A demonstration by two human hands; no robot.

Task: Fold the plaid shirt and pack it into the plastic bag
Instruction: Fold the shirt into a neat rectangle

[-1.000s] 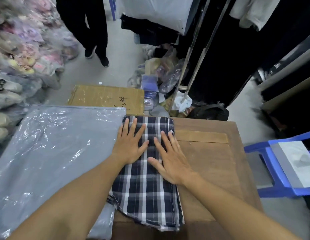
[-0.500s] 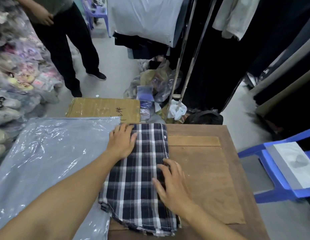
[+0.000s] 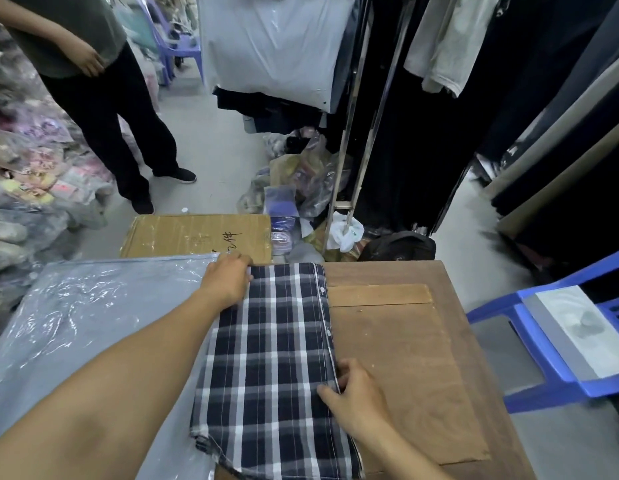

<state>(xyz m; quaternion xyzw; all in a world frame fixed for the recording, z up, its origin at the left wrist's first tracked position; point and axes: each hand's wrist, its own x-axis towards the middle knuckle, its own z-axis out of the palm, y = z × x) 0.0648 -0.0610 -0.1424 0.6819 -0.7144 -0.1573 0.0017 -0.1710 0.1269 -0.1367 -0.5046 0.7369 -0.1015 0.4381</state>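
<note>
The navy and white plaid shirt (image 3: pixel 273 368) lies folded into a long strip on the wooden table (image 3: pixel 405 358), its buttoned edge along the right side. My left hand (image 3: pixel 228 282) grips the shirt's far left corner, fingers curled over the edge. My right hand (image 3: pixel 353 396) pinches the shirt's right edge near the front. A large clear plastic bag (image 3: pixel 93 320) with grey cloth inside lies flat to the left, partly under the shirt and my left forearm.
A cardboard box (image 3: pixel 197 237) stands just beyond the table. A person in black trousers (image 3: pixel 128 133) stands at the far left by heaps of bagged goods. A blue plastic chair (image 3: pixel 560 341) is on the right. Clothes racks and loose bags fill the back.
Both hands lay flat on the middle of the shirt. My left hand slid to the far left corner and my right hand drew back to the right edge; both now grip it.
</note>
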